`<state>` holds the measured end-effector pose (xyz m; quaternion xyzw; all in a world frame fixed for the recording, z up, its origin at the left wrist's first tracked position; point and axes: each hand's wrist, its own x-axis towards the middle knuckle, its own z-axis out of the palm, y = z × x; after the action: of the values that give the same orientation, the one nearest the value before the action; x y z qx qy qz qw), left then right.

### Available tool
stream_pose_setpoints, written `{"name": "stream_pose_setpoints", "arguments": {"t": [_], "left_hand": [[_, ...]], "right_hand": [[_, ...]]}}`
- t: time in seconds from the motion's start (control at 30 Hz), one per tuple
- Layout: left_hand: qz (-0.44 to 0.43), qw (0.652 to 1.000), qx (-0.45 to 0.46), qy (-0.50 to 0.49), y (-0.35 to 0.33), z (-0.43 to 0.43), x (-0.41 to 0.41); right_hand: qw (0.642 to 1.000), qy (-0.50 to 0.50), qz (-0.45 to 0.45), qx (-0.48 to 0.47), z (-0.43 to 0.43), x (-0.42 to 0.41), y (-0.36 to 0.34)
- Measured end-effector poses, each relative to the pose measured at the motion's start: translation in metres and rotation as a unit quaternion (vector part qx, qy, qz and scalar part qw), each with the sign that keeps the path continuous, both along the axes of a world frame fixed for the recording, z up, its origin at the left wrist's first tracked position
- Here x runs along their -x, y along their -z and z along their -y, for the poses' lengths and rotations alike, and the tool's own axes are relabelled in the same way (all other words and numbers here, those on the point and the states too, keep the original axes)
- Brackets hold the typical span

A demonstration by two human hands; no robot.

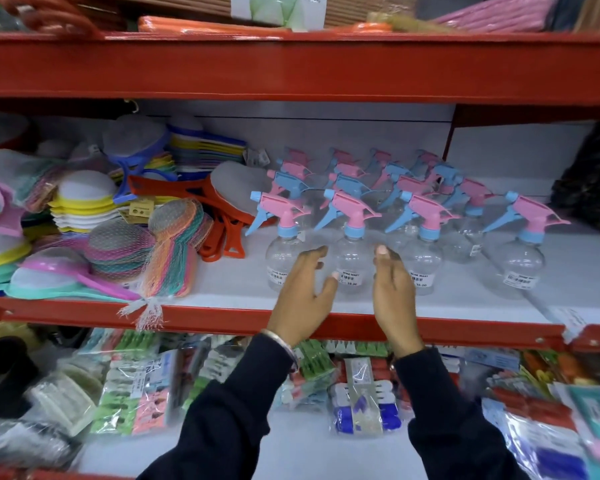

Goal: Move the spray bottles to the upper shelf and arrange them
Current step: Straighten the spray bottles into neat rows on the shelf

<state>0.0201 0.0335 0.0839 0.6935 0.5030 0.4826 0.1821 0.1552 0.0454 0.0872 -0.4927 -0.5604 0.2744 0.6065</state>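
Observation:
Several clear spray bottles with pink and blue trigger heads stand in rows on the white shelf (pixel 243 289) with the red front edge. The front row holds a left bottle (pixel 280 251), a middle bottle (pixel 352 252), a third bottle (pixel 423 258) and, apart at the right, a fourth (pixel 520 268). My left hand (pixel 303 289) is open just left of the middle bottle, fingers spread. Just right of that bottle is my right hand (pixel 394 289), open too. Neither hand grips anything.
Stacks of coloured mesh strainers (pixel 118 251) and orange-handled ones (pixel 219 216) fill the shelf's left part. A red beam (pixel 291 67) runs overhead with brooms and mats above it. Packets of clothes pegs (pixel 146 382) crowd the shelf below. A dark bag (pixel 593 188) sits at the far right.

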Motion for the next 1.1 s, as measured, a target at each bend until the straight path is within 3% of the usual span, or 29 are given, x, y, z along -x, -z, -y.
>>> {"name": "stream_pose_setpoints", "arguments": {"t": [0.07,0.13,0.33,0.47,0.57,0.63,0.83,0.93,1.1], "left_hand": [[-0.035,0.994,0.102,0.023,-0.001,-0.013,-0.01],[-0.051,0.988,0.147,0.019,-0.001,-0.023,-0.016],[-0.046,0.989,0.144,-0.004,0.001,-0.021,-0.022],[-0.019,0.994,0.099,-0.046,0.002,-0.015,-0.033],[0.039,0.994,-0.049,-0.088,0.003,-0.002,-0.055],[0.043,0.995,-0.08,-0.049,0.001,0.001,-0.076],[-0.016,0.988,0.131,0.079,-0.016,-0.019,-0.127],[-0.044,0.985,0.151,0.072,-0.02,-0.028,-0.132],[-0.012,0.986,0.154,0.067,-0.012,-0.03,-0.136]], "right_hand": [[0.998,-0.026,0.024,0.047,-0.005,-0.006,-0.002],[0.996,-0.042,0.03,0.068,-0.006,-0.01,-0.005],[0.993,-0.08,0.0,0.085,-0.008,-0.024,0.004],[0.996,-0.068,0.0,0.062,-0.001,-0.035,-0.002],[0.999,0.004,-0.04,-0.027,0.009,-0.055,-0.003],[0.995,0.045,-0.062,-0.063,0.01,-0.072,-0.001],[0.998,0.004,0.002,0.056,-0.011,-0.113,-0.007],[0.997,-0.021,0.005,0.079,-0.015,-0.122,-0.012],[0.997,-0.019,0.018,0.072,-0.018,-0.134,-0.008]]}}
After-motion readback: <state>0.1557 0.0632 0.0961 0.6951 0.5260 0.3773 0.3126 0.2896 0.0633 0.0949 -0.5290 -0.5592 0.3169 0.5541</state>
